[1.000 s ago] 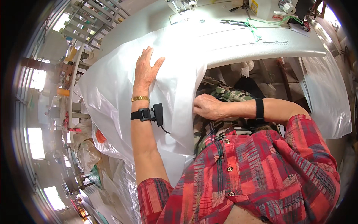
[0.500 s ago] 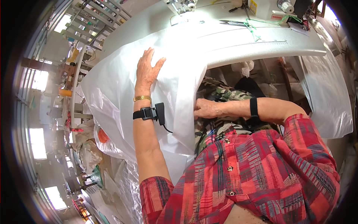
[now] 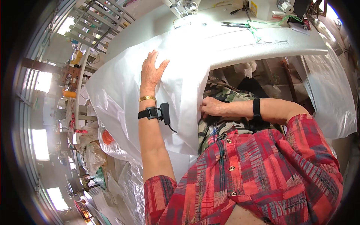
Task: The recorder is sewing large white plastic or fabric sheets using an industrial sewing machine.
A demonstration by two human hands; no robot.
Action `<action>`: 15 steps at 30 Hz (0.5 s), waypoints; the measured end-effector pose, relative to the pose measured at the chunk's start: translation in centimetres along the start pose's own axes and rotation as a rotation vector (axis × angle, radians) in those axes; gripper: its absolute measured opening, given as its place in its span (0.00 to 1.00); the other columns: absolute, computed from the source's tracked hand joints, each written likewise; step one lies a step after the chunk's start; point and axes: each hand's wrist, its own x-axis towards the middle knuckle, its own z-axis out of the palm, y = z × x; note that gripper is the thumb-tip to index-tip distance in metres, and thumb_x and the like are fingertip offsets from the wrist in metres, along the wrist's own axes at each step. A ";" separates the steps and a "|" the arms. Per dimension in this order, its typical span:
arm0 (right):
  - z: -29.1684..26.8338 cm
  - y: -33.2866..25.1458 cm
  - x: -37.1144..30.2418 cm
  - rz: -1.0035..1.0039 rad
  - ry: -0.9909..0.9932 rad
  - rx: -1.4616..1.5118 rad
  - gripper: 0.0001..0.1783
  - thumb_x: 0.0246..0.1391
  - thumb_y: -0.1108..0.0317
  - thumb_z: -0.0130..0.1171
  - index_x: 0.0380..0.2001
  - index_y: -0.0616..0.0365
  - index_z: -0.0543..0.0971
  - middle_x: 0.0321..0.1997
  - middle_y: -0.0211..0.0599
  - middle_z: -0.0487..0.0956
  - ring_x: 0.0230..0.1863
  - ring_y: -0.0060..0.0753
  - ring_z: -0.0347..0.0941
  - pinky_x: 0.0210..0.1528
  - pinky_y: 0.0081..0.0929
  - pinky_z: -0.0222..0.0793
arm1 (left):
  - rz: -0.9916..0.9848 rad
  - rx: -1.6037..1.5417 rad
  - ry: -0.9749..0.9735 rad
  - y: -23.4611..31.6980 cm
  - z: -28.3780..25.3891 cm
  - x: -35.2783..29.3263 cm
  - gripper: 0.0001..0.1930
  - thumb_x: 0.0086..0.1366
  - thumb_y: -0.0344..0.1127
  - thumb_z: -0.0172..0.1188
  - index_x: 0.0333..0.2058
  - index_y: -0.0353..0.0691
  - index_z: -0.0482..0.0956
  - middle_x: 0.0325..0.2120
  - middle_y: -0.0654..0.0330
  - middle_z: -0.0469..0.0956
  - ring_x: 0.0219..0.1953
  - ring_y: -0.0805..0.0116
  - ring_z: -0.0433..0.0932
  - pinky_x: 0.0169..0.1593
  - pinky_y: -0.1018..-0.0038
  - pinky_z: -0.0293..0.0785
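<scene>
A large, shiny white plastic sheet (image 3: 116, 86) spreads over the machine table and hangs down over its near edge. My left hand (image 3: 152, 71) lies flat on it, with the thumb apart from the fingers. My right hand (image 3: 213, 106) is closed at the sheet's hanging right edge, above my camouflage-covered lap. Its fingers curl in and the fingertips are partly hidden there. Beyond my left hand stands a sewing machine's needle area (image 3: 187, 9), under a bright light that washes out the far part of the sheet.
A dark pair of snips (image 3: 235, 24) and a green cord (image 3: 256, 33) lie on the table, right of the needle. A machine housing with a knob (image 3: 285, 6) stands at the back right. Clear plastic (image 3: 330, 93) hangs at the far right. A slatted rack (image 3: 99, 22) is at the far left.
Both hands and the sheet's edge appear slightly farther right, largely along with the whole view. The left hand stays flat and the right hand stays at the sheet's edge.
</scene>
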 end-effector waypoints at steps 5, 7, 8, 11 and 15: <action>-1.9 -0.6 -1.7 -0.238 -0.097 0.177 0.21 0.62 0.59 0.55 0.25 0.69 0.79 0.21 0.30 0.75 0.23 0.20 0.67 0.29 0.26 0.66 | 0.008 -0.012 0.019 0.2 -0.4 -0.3 0.38 0.63 0.61 0.59 0.58 0.32 0.71 0.62 0.46 0.68 0.68 0.49 0.61 0.69 0.59 0.57; -5.6 -7.2 -7.0 -0.312 -0.197 0.071 0.24 0.65 0.56 0.54 0.22 0.66 0.77 0.19 0.24 0.66 0.23 0.18 0.58 0.27 0.25 0.59 | -0.007 -0.101 0.041 -0.2 0.2 -0.4 0.36 0.63 0.59 0.61 0.57 0.32 0.73 0.61 0.47 0.69 0.67 0.50 0.62 0.69 0.60 0.56; -6.5 -10.3 -10.5 -0.489 -0.191 0.100 0.25 0.66 0.54 0.54 0.21 0.63 0.77 0.19 0.20 0.62 0.24 0.16 0.56 0.26 0.24 0.55 | -0.006 -0.103 0.035 -0.6 -0.2 -0.8 0.36 0.63 0.59 0.61 0.57 0.32 0.73 0.61 0.47 0.69 0.67 0.50 0.62 0.69 0.60 0.56; -10.8 -10.8 -15.2 -0.493 -0.097 0.154 0.20 0.63 0.61 0.56 0.22 0.65 0.77 0.21 0.22 0.69 0.26 0.13 0.61 0.30 0.22 0.61 | -0.050 -0.327 0.008 -0.5 -1.5 -1.2 0.32 0.62 0.54 0.64 0.55 0.33 0.75 0.60 0.46 0.71 0.67 0.53 0.63 0.70 0.62 0.57; -13.9 1.8 -11.4 -0.201 0.053 0.136 0.23 0.64 0.56 0.52 0.23 0.64 0.79 0.22 0.29 0.79 0.24 0.16 0.72 0.30 0.19 0.70 | -0.047 -0.311 -0.004 0.8 -1.6 -1.2 0.30 0.63 0.52 0.64 0.55 0.33 0.75 0.59 0.46 0.72 0.67 0.54 0.64 0.69 0.63 0.58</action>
